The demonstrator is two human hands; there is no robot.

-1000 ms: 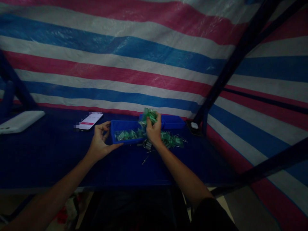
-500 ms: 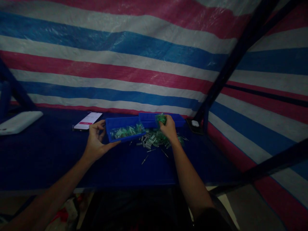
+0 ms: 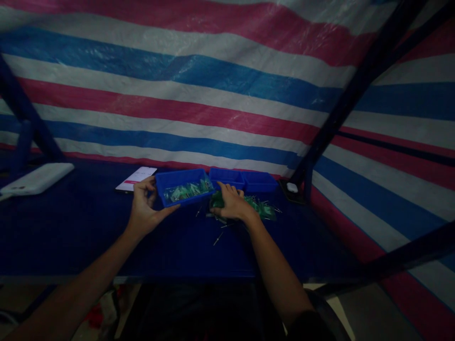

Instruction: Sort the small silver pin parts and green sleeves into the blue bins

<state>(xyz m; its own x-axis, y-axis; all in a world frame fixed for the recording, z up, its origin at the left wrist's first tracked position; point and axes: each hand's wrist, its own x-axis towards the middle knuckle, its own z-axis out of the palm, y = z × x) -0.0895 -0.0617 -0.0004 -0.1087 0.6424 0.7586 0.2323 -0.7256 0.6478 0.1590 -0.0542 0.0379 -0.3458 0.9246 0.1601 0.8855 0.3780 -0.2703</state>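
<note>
**Two hands, a blue tray and a heap of green bits**

Both arms reach out over a dark blue table (image 3: 88,237). Just in front of the right hand (image 3: 232,204), on the side close to the person, a thin metal pin (image 3: 217,238) lies alone on the table.

The left hand (image 3: 144,208) holds the left end of a blue tray (image 3: 185,200). The thumb is on the near side and the bent fingers are on the far side, so the hand pinches the tray between them. Small green pieces (image 3: 186,190) lie inside the tray.

The right hand is just to the right of that tray. It lies palm down on a green pile (image 3: 265,209) on the table, with the fingers close together. The hand hides what is under it, so it is not clear if it grips any pieces. The pile spreads out to the right of the hand, with little metal pins mixed in.

Just past the right hand stand two more blue trays (image 3: 227,176), side by side. Past the left hand lies a phone (image 3: 137,178). Far off to the left of it lies a white box (image 3: 37,178).

Behind it all hangs a big striped sheet (image 3: 199,94) in red, white and blue.
</note>
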